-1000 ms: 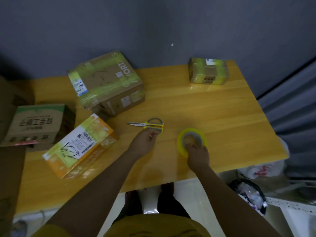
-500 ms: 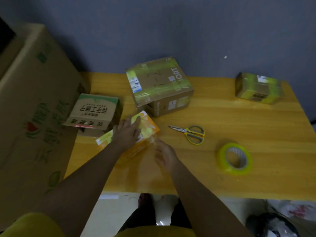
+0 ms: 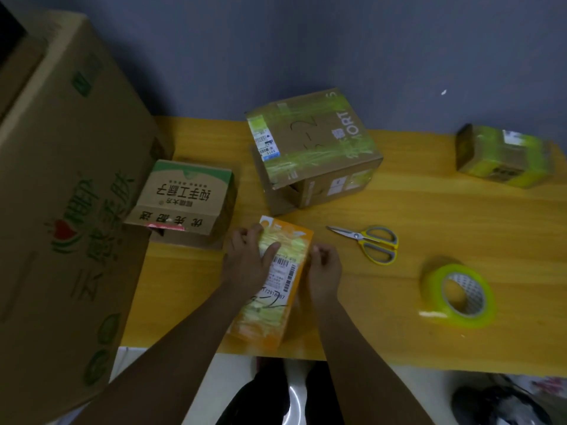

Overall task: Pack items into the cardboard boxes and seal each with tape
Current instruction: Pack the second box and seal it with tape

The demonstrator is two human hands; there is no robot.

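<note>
Both hands, left hand [image 3: 248,265] and right hand [image 3: 325,271], grip the taped orange rectangular cardboard box [image 3: 276,286] by its sides, likely steadying it on the yellow wooden worktop [image 3: 429,216]

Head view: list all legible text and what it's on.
"ORT", handwritten "2": taped brown box.
"T7291...87", partly under the fingers: label on orange box.
Chinese print on the open carton and big carton: not read here.
Small labels, barcodes: too blurred.
</note>
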